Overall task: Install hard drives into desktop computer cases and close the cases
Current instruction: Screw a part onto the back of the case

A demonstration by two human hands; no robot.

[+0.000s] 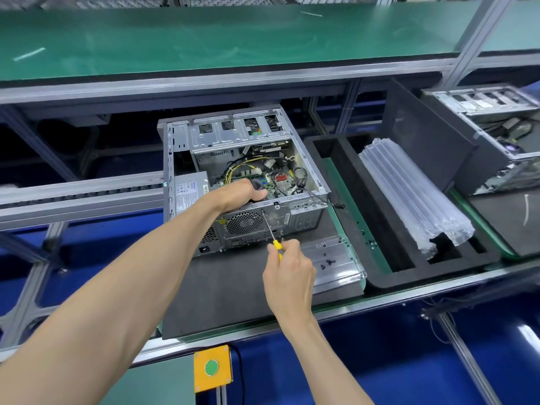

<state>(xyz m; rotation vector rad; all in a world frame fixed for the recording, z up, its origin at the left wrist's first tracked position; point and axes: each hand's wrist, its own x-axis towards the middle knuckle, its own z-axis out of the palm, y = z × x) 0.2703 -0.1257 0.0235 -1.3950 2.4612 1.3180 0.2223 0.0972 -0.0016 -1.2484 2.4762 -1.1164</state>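
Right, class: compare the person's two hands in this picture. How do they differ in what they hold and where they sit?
The left hand grips the open computer case's top rear edge, steadying it; the right hand holds a yellow-handled screwdriver.
The left hand sits on the case; the right hand stays off it, only the screwdriver tip meeting the rear panel.
Both have curled fingers and work on the same case.

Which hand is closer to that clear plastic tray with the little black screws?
The right hand. It holds the yellow screwdriver right beside the clear tray's left edge. The left hand is farther back, gripping the open computer case's rear top edge.
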